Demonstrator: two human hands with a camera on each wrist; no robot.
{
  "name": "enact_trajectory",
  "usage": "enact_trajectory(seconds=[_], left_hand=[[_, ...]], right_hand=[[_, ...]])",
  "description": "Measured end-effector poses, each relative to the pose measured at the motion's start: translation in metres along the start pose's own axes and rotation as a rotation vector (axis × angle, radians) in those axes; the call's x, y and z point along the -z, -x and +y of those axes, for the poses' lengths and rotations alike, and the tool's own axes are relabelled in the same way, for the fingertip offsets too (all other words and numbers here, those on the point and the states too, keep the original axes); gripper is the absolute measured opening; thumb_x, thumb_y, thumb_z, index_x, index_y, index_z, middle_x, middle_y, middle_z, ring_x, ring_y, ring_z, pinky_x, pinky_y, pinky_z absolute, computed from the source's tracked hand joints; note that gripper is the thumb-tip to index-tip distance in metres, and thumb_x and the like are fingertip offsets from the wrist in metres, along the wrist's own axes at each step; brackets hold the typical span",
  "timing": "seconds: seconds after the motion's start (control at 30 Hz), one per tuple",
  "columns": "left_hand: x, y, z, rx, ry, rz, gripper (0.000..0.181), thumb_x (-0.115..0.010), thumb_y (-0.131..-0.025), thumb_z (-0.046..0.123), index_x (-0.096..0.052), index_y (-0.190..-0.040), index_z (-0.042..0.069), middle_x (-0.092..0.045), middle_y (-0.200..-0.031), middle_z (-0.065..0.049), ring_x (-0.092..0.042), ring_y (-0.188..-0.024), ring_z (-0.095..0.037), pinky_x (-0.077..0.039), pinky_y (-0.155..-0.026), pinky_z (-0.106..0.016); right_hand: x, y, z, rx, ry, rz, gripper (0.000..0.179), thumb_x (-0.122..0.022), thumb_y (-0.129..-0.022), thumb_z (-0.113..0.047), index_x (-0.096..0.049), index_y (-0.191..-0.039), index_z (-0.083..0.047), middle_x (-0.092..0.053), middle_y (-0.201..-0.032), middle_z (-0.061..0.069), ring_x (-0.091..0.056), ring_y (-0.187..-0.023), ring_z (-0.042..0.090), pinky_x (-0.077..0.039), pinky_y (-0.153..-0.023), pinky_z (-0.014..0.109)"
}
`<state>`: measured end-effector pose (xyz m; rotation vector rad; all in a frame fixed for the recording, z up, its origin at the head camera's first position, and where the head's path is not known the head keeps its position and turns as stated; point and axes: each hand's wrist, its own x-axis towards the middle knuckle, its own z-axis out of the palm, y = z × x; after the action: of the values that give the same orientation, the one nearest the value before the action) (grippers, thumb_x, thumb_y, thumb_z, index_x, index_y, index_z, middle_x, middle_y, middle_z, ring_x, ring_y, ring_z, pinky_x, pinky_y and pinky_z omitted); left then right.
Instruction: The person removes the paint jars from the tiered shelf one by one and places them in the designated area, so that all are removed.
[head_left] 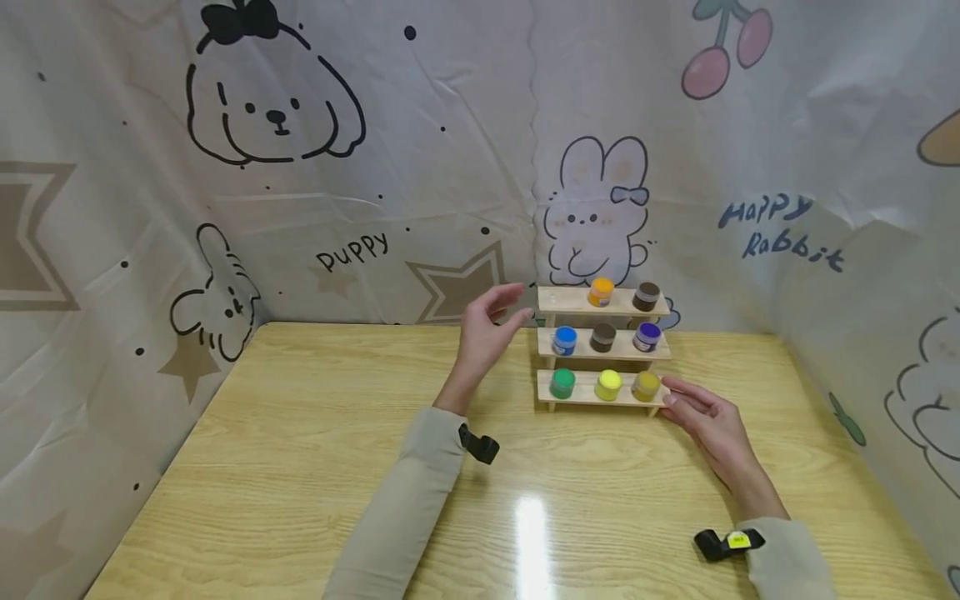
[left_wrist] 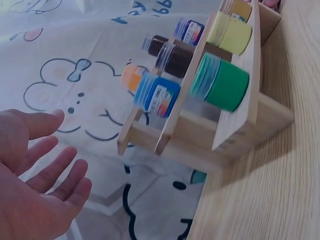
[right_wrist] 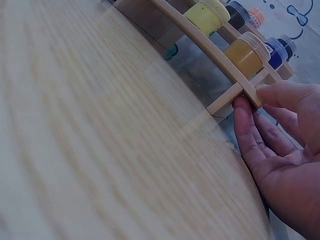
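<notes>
A three-tier wooden rack of small paint jars stands at the back of the table. On the bottom tier are a green jar, a yellow jar and an ochre jar. The middle tier bears a blue jar, a dark brown jar and a purple jar. Up top sit an orange jar and another dark brown jar. My right hand pinches the bottom tier's right end between thumb and fingers. Left of the rack, my left hand hovers with relaxed fingers, apart from it.
A wood-grain table spreads out in front of the rack. Patterned cloth with cartoon animals hangs right behind it and along both sides. Each wrist wears a black strap, the left strap and the right strap.
</notes>
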<state>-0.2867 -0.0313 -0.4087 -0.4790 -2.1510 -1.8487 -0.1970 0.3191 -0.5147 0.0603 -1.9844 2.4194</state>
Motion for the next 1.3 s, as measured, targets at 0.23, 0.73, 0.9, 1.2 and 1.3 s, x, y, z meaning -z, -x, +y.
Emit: enact_trajectory(seconds=[0.23,0.73,0.9,1.2,1.3], left_hand=[[-0.017,-0.007,0.005,-0.002,0.037,-0.057,0.038,-0.074,-0.095,0.009,-0.066,-0.131,-0.001,-0.067,-0.131,-0.017,-0.062,-0.121,-0.034,-0.049,-0.106,-0.049],[-0.049,-0.029,0.013,0.009,0.019,-0.119,0.039,-0.074,-0.097,0.018,-0.066,-0.132,0.004,-0.067,-0.131,-0.015,-0.063,-0.118,-0.03,-0.05,-0.104,-0.046],[-0.059,-0.033,0.016,0.016,0.025,-0.13,0.038,-0.075,-0.096,0.022,-0.067,-0.131,0.007,-0.067,-0.129,-0.011,-0.063,-0.117,-0.027,-0.051,-0.103,-0.044],[-0.071,-0.042,0.013,0.038,-0.017,-0.159,0.041,-0.074,-0.096,0.017,-0.065,-0.133,0.002,-0.064,-0.135,-0.015,-0.061,-0.122,-0.033,-0.052,-0.099,-0.032],[-0.075,-0.047,0.011,0.056,-0.015,-0.17,0.041,-0.075,-0.096,0.013,-0.064,-0.134,0.002,-0.063,-0.134,-0.017,-0.06,-0.123,-0.034,-0.052,-0.098,-0.03]], right_hand=[[-0.001,0.002,0.0,0.005,-0.002,-0.004,0.048,-0.069,-0.099,-0.006,-0.054,-0.142,0.008,-0.071,-0.124,-0.008,-0.069,-0.108,0.007,-0.055,-0.092,0.025],[-0.001,0.001,-0.001,0.007,0.014,-0.005,0.043,-0.068,-0.099,-0.006,-0.058,-0.139,0.005,-0.072,-0.122,-0.009,-0.07,-0.105,0.007,-0.056,-0.091,0.026],[0.0,0.001,0.0,0.016,0.008,-0.006,0.045,-0.068,-0.099,-0.005,-0.056,-0.14,0.008,-0.071,-0.122,-0.008,-0.07,-0.106,0.007,-0.056,-0.091,0.026],[0.001,0.0,0.001,0.025,0.015,-0.011,0.044,-0.067,-0.099,-0.004,-0.055,-0.139,0.009,-0.071,-0.122,-0.007,-0.069,-0.107,0.007,-0.056,-0.092,0.026],[0.0,0.0,0.001,0.021,0.022,-0.009,0.044,-0.067,-0.099,-0.005,-0.054,-0.14,0.008,-0.07,-0.123,-0.008,-0.069,-0.107,0.006,-0.056,-0.092,0.026]])
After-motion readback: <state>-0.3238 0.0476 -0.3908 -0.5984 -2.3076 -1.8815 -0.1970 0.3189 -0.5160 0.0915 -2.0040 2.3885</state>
